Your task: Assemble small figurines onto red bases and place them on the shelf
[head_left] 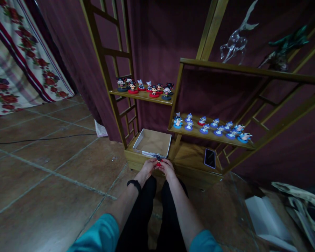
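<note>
Between my two hands is a small figurine point(159, 161) with a dark top and a red base. My left hand point(148, 167) grips it from the left, and my right hand point(168, 168) closes on its right side. Just beyond them lies a shallow cardboard box point(154, 140) with white sides, on the bottom shelf of a wooden display stand; its visible floor is bare cardboard. Red and black figurines point(154, 91) stand on the upper left shelf point(141, 99). Mostly blue and purple figurines point(204, 128) line up in two rows on the middle right shelf point(210, 135).
A phone point(210, 158) lies on the bottom shelf at right. Up on the top shelf stand a clear glass figure point(235, 45) and a dark green sculpture point(283, 49). A white open box point(267, 217) sits on the floor at right. A black cable point(42, 139) crosses the tiles.
</note>
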### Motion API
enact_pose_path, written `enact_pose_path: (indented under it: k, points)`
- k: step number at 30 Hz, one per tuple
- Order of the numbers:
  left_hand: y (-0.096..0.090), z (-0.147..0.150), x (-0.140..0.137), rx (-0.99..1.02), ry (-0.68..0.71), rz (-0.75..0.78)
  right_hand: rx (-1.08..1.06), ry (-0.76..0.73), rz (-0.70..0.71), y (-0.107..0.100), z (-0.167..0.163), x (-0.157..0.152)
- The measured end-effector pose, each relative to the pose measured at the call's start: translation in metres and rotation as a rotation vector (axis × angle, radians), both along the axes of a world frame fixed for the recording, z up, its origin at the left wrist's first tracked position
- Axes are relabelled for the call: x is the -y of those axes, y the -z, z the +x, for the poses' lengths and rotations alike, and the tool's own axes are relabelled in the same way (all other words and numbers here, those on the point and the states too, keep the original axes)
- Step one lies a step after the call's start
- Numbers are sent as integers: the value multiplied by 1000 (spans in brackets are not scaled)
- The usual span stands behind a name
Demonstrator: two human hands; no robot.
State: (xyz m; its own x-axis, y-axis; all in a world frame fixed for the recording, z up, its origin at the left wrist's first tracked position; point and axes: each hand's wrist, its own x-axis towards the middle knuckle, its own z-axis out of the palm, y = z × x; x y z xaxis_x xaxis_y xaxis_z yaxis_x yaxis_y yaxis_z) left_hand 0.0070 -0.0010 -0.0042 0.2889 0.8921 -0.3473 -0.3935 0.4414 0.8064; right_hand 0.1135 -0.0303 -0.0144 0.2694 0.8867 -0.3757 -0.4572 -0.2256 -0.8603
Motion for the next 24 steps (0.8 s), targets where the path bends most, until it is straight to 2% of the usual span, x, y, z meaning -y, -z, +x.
enact_pose_path:
  k: [12,17,24]
  points:
    - [0,3,1,-70,-28,16,25,-29,-5,3,0,-2]
    - [3,7,4,-50,-75,3,10,13,5,4,-1,-3]
    - [4,6,4,-14,-49,20,-31,-8,33,1,1,1]
